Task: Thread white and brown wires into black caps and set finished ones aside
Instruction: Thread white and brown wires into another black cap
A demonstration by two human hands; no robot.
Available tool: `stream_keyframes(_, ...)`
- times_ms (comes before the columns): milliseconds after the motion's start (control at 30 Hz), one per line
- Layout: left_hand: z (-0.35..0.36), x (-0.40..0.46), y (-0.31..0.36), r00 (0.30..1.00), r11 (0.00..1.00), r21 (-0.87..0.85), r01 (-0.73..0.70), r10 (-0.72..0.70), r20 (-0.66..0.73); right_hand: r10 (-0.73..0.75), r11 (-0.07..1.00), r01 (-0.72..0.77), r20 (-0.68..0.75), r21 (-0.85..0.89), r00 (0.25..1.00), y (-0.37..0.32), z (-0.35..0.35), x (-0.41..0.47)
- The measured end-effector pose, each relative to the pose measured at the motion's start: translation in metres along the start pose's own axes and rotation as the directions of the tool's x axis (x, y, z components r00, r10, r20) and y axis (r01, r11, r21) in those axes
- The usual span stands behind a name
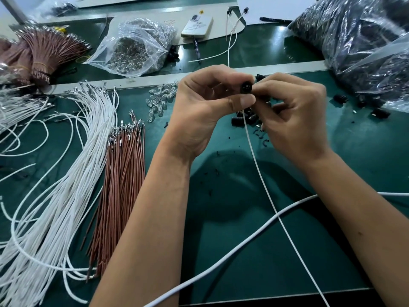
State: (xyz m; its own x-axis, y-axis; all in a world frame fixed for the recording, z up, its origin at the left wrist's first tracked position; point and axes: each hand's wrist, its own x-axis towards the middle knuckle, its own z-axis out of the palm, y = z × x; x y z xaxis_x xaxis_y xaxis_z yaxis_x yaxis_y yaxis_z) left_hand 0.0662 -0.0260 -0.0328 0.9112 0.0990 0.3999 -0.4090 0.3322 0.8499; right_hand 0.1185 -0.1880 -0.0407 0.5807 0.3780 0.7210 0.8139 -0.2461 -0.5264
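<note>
A black cap (pixel 246 87) is held up over the bench (pixel 232 251) – pinched between thumb and fingers of the left hand (pixel 205 107), its open face turned to the camera so the holes can be seen. The right hand (pixel 294 116) is curled at its side, apparently feeding the white wire (pixel 265 187), which trails down toward the near edge.

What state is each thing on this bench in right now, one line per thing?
Black cap: pinched between both hands, above the mat.
White wire: upper end at the cap, hanging toward the near edge.
Left hand: gripping the cap.
Right hand: pinching the cap.
Brown wires: loose pile, lying flat.
White wires: loose, fanned out.
Bulb bag: open.
Phone: face down.
</note>
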Motion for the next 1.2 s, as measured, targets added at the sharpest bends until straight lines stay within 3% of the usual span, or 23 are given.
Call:
stream_keyframes(367, 0.001, 0.0, -0.002, 0.999, 0.999, -0.03, -0.017, 0.018, 0.029, 0.018, 0.999, -0.018, 0.014, -0.029, 1.0, -0.001, 0.002, 0.0)
stream_keyframes(567, -0.002, 0.0, -0.005, 0.999, 0.996, -0.086, 0.021, -0.025, -0.048, 0.052, 0.997, -0.052, 0.004, -0.062, 0.999, 0.001, 0.003, 0.0)
stream_keyframes(733, -0.003, 0.0, -0.009, 0.991, 0.995, -0.069, 0.07, -0.077, -0.108, -0.003, 0.997, 0.004, 0.018, -0.071, 1.0, 0.001, 0.004, 0.001)
stream_keyframes(933, -0.004, 0.0, -0.012, 0.978, 0.99, 0.012, 0.141, -0.138, -0.154, -0.012, 0.995, 0.019, 0.079, -0.093, 0.997, 0.005, 0.004, 0.002)
stream_keyframes(1200, -0.007, 0.003, -0.015, 0.991, 0.981, 0.195, 0.026, -0.001, -0.131, -0.024, 0.994, 0.034, 0.092, -0.106, 0.995, 0.007, 0.003, 0.001)
